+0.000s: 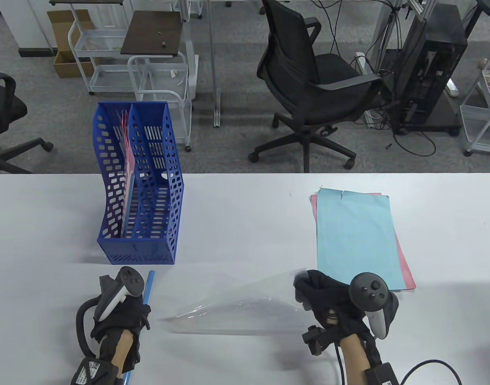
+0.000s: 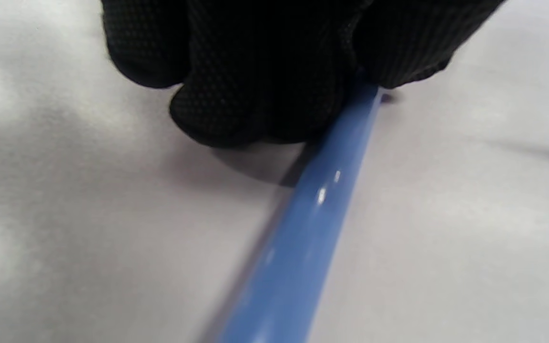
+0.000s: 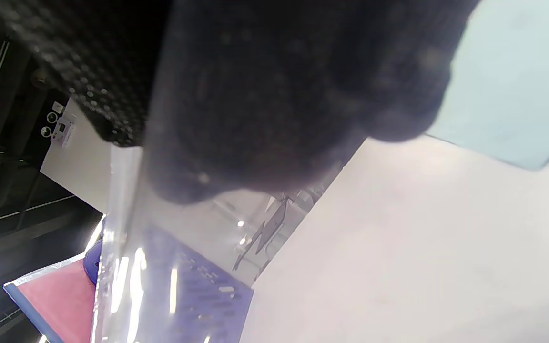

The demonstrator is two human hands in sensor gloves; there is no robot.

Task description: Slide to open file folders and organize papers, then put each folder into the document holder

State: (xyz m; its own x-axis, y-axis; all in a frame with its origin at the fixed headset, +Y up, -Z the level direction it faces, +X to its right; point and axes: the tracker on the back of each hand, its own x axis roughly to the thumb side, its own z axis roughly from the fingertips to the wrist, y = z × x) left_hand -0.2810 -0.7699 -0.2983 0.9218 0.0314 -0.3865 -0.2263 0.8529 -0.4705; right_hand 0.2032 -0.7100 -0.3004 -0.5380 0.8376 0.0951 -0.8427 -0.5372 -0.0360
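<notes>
My left hand point(image 1: 122, 311) grips a blue slide bar point(image 1: 149, 285) near the table's front left; its gloved fingers point(image 2: 255, 71) curl round the blue slide bar point(image 2: 293, 238) close to the tabletop. My right hand point(image 1: 329, 298) pinches the right edge of a clear plastic folder cover point(image 1: 245, 306), lifted at that side, its left end on the table. In the right wrist view the clear cover point(image 3: 160, 228) lies across the fingers. A blue document holder point(image 1: 138, 184) stands at the back left with a pink-filled folder point(image 1: 126, 160) in its left slot. A stack of light blue and pink papers point(image 1: 357, 236) lies at the right.
The white table point(image 1: 236, 220) ends at a far edge, beyond which stand a black office chair point(image 1: 313, 80), wire carts point(image 1: 160, 76) and a computer tower point(image 1: 429, 68). A cable point(image 1: 429, 367) trails from my right wrist near the front edge.
</notes>
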